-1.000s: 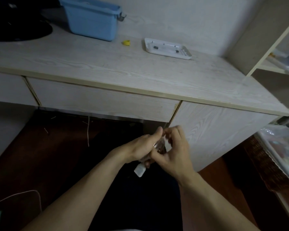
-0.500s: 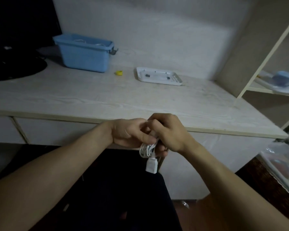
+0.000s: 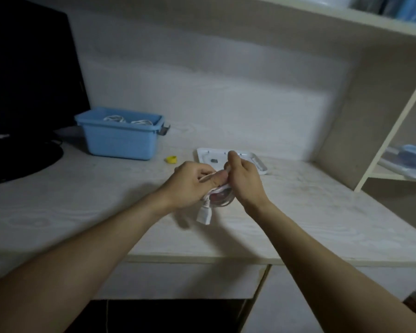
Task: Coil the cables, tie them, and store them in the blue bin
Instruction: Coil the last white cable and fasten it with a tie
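So the pale wood-grain desk (image 3: 82,212) fills most of the frame, with a shelf unit (image 3: 341,111) rising on the right side. A big black monitor (image 3: 29,68) takes up the upper left corner, its round base sitting on the desktop.

Just right of the monitor, left of centre, sits the blue bin (image 3: 121,140), and you can see a couple of white coiled cables (image 3: 127,120) already lying inside it. Right of the bin, near the middle of the frame, there's a flat white tray (image 3: 258,162) with a small dark bit in it, partly hidden behind the hands. Between bin and tray lies a tiny yellow thing (image 3: 171,160); can't really tell what it is, too small and dim.

Dead centre, both hands are held above the desk, working the same white cable bundle (image 3: 222,197). The left hand (image 3: 190,183) has its fingers curled round the coil, thumb pressed across the top of it. The right hand (image 3: 244,179) is also closed tight, pinching at the top of the coil, fingertips pointing up. A white plug end (image 3: 204,215) dangles below the left hand. The bundle is well apart from the bin, lower and to its right.
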`<state>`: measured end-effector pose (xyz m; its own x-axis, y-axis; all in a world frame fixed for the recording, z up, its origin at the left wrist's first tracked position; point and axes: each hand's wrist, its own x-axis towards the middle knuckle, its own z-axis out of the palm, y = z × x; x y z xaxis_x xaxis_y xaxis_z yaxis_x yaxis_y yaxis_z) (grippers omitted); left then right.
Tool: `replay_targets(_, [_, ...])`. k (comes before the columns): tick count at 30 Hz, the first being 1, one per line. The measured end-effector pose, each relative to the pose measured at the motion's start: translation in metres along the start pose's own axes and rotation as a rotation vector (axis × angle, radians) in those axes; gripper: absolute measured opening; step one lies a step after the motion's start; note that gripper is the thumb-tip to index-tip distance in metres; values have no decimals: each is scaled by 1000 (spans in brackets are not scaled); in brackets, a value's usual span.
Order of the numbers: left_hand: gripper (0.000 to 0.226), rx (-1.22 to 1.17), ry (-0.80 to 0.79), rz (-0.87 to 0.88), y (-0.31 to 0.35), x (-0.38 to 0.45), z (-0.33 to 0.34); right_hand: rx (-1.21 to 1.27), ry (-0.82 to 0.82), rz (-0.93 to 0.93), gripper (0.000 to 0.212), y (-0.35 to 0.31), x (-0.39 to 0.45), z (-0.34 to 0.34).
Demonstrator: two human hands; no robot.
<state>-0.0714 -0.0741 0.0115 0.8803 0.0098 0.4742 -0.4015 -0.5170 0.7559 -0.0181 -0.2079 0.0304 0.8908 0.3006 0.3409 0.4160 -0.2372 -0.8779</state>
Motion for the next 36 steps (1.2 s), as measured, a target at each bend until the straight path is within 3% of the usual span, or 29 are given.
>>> replay_targets(1, [61,-57,37,-29,-4,4,-3,42,35,66,45,1,9,7])
replay_targets(3, [57,-186,-49,-139,-11,12,-11,51,72,146,45,4,27,20])
replay_targets(6, [23,-122,-274,-208,-26,24,-26,20,126,250,42,14,51,40])
replay_targets(10, [12,-139,-388,-257,-53,43,-57,239,124,443,35,29,83,73])
replay_targets(12, [12,-363,-298,-264,-71,45,-64,297,26,465,33,29,102,89])
replay_targets(15, [22,-835,-67,-310,-97,47,-74,176,-107,380,42,27,131,113])
replay_targets(19, [13,-1009,196,-344,-113,56,-94,66,-101,175,59,25,155,139])
replay_targets(21, [9,-941,246,-367,-117,57,-105,66,-97,129,49,34,165,149])
replay_targets(23, [23,-741,246,-411,-125,55,-114,-109,-106,17,25,48,172,160])
replay_targets(26, [36,-608,268,-494,-131,54,-115,-599,-322,-247,36,62,178,165])
replay_targets(28, [33,-734,301,-555,-127,56,-113,-810,-411,-289,31,69,177,167])
replay_targets(31, [28,-840,317,-551,-125,59,-114,-763,-358,-268,20,79,176,164])
replay_targets(36, [38,-607,376,-596,-129,58,-106,-379,-85,-309,26,67,145,138])
